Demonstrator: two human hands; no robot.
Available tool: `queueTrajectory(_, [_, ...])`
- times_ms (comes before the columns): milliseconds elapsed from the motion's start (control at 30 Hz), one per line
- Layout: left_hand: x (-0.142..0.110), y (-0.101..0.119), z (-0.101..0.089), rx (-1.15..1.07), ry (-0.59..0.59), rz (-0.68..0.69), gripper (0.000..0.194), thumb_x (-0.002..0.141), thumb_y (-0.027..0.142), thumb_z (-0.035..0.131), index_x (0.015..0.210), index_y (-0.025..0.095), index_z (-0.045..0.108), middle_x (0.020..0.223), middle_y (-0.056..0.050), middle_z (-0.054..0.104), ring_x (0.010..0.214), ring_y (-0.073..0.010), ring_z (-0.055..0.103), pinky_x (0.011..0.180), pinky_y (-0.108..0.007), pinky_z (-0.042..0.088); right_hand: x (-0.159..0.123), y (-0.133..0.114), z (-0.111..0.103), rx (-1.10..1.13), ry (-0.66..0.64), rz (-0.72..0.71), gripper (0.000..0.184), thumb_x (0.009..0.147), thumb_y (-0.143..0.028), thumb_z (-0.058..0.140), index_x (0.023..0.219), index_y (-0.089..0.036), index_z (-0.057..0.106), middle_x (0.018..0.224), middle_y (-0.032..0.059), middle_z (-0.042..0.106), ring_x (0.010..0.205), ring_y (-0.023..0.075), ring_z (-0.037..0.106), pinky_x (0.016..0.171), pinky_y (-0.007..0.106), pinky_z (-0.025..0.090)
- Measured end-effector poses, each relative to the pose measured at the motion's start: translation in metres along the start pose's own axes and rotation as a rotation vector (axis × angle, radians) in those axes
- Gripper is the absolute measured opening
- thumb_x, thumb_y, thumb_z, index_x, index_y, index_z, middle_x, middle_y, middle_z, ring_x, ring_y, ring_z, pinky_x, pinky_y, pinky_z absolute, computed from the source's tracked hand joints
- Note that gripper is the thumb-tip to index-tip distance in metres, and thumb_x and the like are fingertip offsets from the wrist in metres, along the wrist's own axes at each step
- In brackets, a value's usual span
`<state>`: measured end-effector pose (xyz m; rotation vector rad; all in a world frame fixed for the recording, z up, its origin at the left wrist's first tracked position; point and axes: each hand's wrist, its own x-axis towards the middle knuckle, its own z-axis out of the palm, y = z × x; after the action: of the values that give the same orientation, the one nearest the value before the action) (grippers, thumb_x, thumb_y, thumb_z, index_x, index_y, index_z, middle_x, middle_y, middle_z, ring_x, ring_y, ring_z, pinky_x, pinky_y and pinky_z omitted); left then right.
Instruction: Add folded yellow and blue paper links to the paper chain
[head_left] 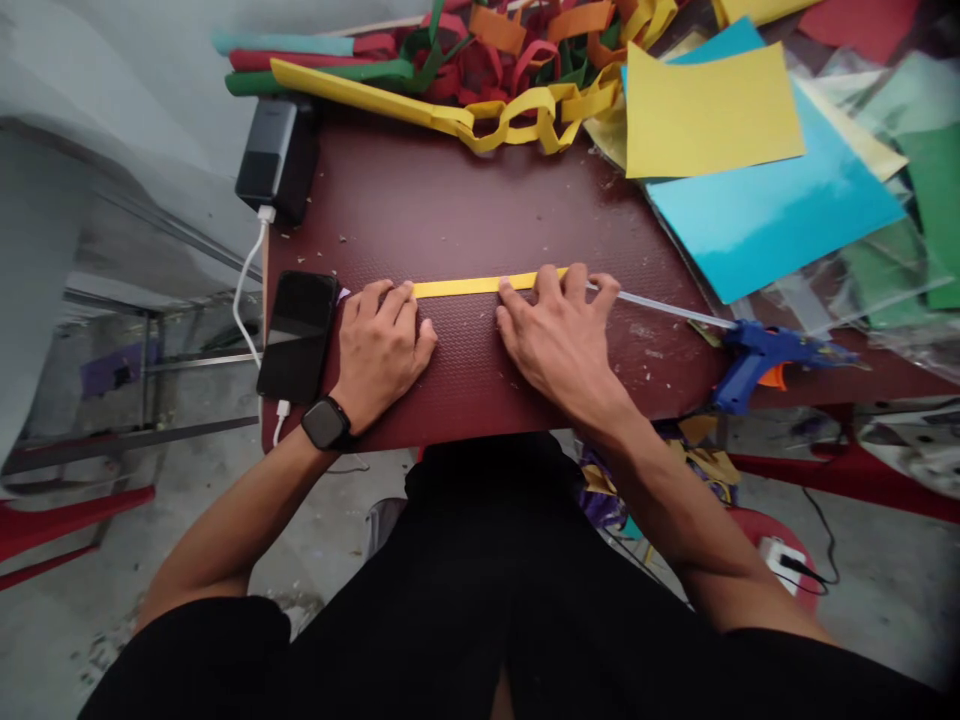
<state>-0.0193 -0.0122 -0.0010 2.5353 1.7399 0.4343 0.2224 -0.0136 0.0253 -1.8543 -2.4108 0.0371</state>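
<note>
In the middle of the frame, a yellow paper strip [457, 288] lies flat across the dark red table [450, 210], the left hand [382, 345] half open with fingertips on its left end, and the right hand [562, 340] spread wider with fingers along its right part, neither closed around it. A phone [298, 335] lies just beside the left hand, and a blue glue gun [754, 355] sits at the right.
</note>
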Motion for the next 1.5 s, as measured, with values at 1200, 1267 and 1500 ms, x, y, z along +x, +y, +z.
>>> queueTrajectory(1200, [0.097,-0.017,0.011,-0.299,-0.184,0.245,0.012,0.103,0.013,0.077,0.096,0.019,0.070,0.102,-0.007,0.077,0.092,-0.0213,0.067,0.086,-0.033,0.053,0.189,0.095,0.023,0.104,0.151,0.213,0.066,0.106,-0.013,0.051,0.172,-0.014,0.052,0.194,0.0234,0.030,0.154,0.0476,0.056,0.117,0.065,0.058])
queueTrajectory(1267, [0.096,-0.024,0.010,-0.353,-0.170,0.226,0.012,0.103,0.011,0.076,0.098,0.019,0.069,0.099,-0.005,0.078,0.087,-0.0192,0.069,0.082,-0.031,0.052,0.194,0.100,0.031,0.112,0.199,0.185,0.068,0.102,-0.009,0.051,0.170,-0.015,0.055,0.190,0.0227,0.037,0.152,0.0474,0.057,0.117,0.067,0.059])
queueTrajectory(1500, [0.095,-0.041,0.005,-0.473,-0.001,0.074,0.027,0.102,0.013,0.069,0.127,0.017,0.077,0.104,-0.008,0.084,0.091,-0.0204,0.076,0.084,-0.034,0.058,0.208,0.111,0.051,0.118,0.281,0.128,0.055,0.098,-0.004,0.050,0.151,-0.008,0.067,0.163,0.0274,0.056,0.144,0.0459,0.062,0.120,0.069,0.056])
